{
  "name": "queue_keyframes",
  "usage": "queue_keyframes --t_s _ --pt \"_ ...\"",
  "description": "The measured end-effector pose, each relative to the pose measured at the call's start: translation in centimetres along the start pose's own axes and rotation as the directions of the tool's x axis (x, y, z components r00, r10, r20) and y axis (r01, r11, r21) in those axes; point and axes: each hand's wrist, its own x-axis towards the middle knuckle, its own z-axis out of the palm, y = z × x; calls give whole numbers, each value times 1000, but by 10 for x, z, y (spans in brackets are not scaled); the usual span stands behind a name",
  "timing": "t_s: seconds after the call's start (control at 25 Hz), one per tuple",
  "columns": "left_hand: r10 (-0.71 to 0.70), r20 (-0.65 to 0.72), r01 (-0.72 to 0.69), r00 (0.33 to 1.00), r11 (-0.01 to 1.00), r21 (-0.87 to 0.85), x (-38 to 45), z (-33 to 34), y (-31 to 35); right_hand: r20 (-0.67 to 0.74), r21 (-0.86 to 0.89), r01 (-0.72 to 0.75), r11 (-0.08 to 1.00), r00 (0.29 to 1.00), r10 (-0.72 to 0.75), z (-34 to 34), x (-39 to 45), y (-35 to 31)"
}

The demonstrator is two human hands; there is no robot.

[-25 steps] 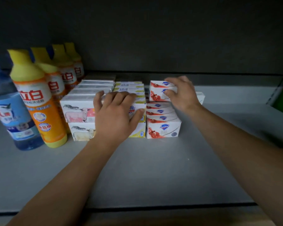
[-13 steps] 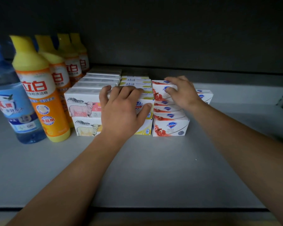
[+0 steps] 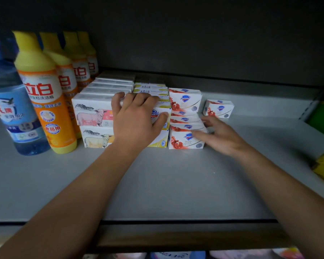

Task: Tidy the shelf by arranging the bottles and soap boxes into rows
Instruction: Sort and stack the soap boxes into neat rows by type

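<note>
Grey shelf (image 3: 157, 184) under dim light, dark back wall behind it; both forearms reach in from the near edge.

Right hand (image 3: 221, 137): fingers straight and loosely spread, palm down, fingertips (image 3: 195, 133) touching the right end of the front red-and-white soap box (image 3: 185, 141). No grip around it.

Left hand (image 3: 135, 118): laid over the front of the yellow soap boxes (image 3: 159, 141), fingers slightly bent over the top edge, thumb stretched right to the box face. Whether it presses or only rests, cannot tell.

Just left of the left fingers: two stacked sheep-print soap boxes (image 3: 92, 116), with more white boxes lined up behind them.

Beyond the right fingertips: red-and-white boxes run back in a row, one raised box (image 3: 184, 99) on top at the rear. A single red-and-white box (image 3: 218, 108) stands apart, farther back and to the right of the right hand.

Far left of both hands: an orange bottle (image 3: 45, 101) with a yellow cap, three more behind it in a row; a blue bottle (image 3: 9, 109) beside the front one.
</note>
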Motion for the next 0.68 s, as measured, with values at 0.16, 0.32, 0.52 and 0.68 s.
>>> queue_keyframes --t_s 0.16,0.32,0.52,0.68 --pt "3 -4 -3 1000 1000 -9 -1 0 0 -96 -187 77 979 991 -96 22 -5 -1" --pt "0 -11 0 1000 1000 -21 -1 0 0 -84 -188 37 982 995 -54 20 -3 0" --pt "-7 -8 7 1000 1000 -25 -1 -1 1 -356 -185 57 981 927 -121 -1 47 -28" --pt "-2 -14 1 1000 1000 -25 -1 0 0 -194 -389 111 914 961 -199 8 90 -45"
